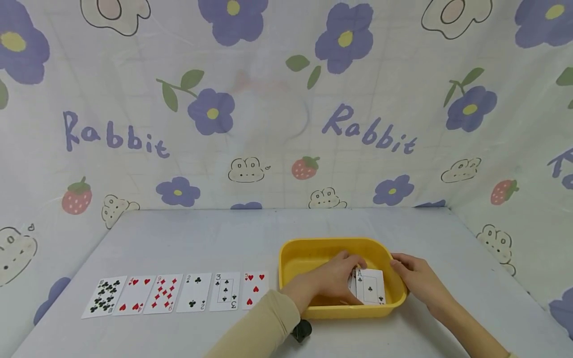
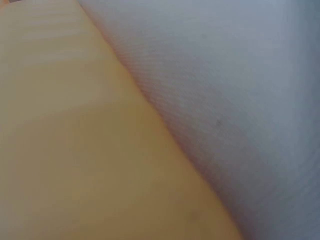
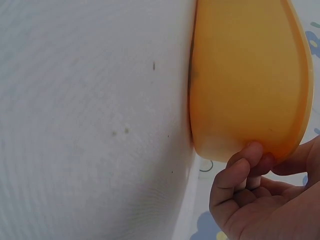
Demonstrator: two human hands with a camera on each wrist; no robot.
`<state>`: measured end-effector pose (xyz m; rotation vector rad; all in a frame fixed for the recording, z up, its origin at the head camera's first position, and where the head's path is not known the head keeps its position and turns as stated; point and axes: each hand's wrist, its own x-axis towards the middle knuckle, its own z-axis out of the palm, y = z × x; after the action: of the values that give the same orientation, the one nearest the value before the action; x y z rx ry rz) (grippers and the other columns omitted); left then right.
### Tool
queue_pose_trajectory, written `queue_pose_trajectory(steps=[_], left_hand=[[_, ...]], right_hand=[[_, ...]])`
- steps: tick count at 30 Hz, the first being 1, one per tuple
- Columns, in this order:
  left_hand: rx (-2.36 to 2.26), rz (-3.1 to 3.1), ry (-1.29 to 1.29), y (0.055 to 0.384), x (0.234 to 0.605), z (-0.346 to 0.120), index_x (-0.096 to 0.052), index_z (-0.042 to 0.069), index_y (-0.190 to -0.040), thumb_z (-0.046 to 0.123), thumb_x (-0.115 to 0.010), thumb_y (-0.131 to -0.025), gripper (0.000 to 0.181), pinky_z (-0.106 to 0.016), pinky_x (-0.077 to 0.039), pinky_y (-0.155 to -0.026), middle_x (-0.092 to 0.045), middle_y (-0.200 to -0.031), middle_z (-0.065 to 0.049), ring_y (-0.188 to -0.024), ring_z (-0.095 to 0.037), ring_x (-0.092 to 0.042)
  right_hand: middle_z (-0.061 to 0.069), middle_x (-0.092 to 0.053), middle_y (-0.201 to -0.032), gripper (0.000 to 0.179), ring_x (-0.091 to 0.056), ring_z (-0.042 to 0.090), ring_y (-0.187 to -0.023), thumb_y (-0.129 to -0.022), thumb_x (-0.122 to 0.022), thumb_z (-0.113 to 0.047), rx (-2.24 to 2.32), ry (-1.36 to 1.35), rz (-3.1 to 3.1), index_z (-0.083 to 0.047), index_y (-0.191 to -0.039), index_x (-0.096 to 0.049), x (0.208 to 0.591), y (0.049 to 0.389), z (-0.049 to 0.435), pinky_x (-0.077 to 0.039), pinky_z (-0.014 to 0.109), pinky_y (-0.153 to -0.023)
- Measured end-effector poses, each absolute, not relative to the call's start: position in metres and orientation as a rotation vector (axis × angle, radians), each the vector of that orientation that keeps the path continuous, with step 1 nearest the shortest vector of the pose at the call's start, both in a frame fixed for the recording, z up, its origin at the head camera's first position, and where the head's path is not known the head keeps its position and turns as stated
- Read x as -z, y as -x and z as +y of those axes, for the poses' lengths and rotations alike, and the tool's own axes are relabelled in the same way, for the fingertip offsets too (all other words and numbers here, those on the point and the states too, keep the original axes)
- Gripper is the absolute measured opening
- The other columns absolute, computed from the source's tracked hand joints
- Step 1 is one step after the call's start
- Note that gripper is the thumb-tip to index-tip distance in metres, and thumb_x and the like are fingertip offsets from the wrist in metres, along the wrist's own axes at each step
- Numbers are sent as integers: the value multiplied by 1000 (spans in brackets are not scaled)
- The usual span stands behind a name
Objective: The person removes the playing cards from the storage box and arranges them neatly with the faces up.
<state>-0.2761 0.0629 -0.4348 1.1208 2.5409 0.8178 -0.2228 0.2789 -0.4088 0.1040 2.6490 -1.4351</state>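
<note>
My left hand (image 1: pixel 329 278) reaches into a yellow plastic tub (image 1: pixel 340 312), fingers and thumb curled about the left side of some playing cards. The ace of clubs (image 1: pixel 370 287) faces up there, with part of another card (image 1: pixel 352 284) showing behind it. At the tub's right end, my right hand (image 1: pixel 414 276) grips the rim with thumb and fingers. From the right wrist, the tub's outer wall (image 3: pixel 245 85) fills the upper right, and the right hand's curled fingers (image 3: pixel 237 172) press against it. The left wrist view shows just the tub's side (image 2: pixel 90 150) and white tabletop.
Left of the tub lies a row of face-up cards: ten of clubs (image 1: pixel 105 297), four of hearts (image 1: pixel 134 296), nine of diamonds (image 1: pixel 163 294), two of clubs (image 1: pixel 194 292), three of clubs (image 1: pixel 225 285), five of hearts (image 1: pixel 255 283). A small black object (image 1: pixel 302 330) shows beside the left sleeve.
</note>
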Motion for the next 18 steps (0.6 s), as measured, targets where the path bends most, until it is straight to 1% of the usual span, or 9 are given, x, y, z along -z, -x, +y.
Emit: queue_pose_trajectory(steps=[3, 7, 11, 18], left_hand=[[-807, 2550, -1158, 277, 436, 63, -49, 20, -129, 35, -90, -71, 72, -15, -39, -89, -42, -118, 5, -100, -6, -45], [-748, 2586, -1219, 278, 437, 64, -53, 15, -133, 37, -89, -71, 75, -13, -38, -90, -44, -123, 4, -100, -5, -44], [-714, 2597, -1264, 279, 437, 65, -56, 12, -137, 38, -89, -72, 77, -12, -37, -87, -45, -121, 4, -98, -4, -44], [-703, 2585, -1326, 278, 435, 67, -55, 11, -139, 36, -89, -73, 78, -10, -38, -84, -46, -122, 3, -96, -2, -46]], right_hand=[[26, -53, -131, 53, -53, 25, -93, -106, -44, -28, 1436, -107, 2649, 10, -143, -39, 409, 223, 279, -50, 31, -68], [25, -53, -131, 54, -53, 25, -93, -106, -44, -29, 1433, -103, 2652, 10, -143, -39, 410, 223, 279, -50, 31, -68], [25, -54, -130, 55, -53, 25, -92, -106, -43, -30, 1431, -106, 2652, 10, -144, -38, 410, 223, 279, -49, 31, -67], [24, -55, -127, 54, -53, 25, -90, -107, -43, -29, 1412, -130, 2662, 10, -144, -39, 412, 225, 279, -50, 31, -66]])
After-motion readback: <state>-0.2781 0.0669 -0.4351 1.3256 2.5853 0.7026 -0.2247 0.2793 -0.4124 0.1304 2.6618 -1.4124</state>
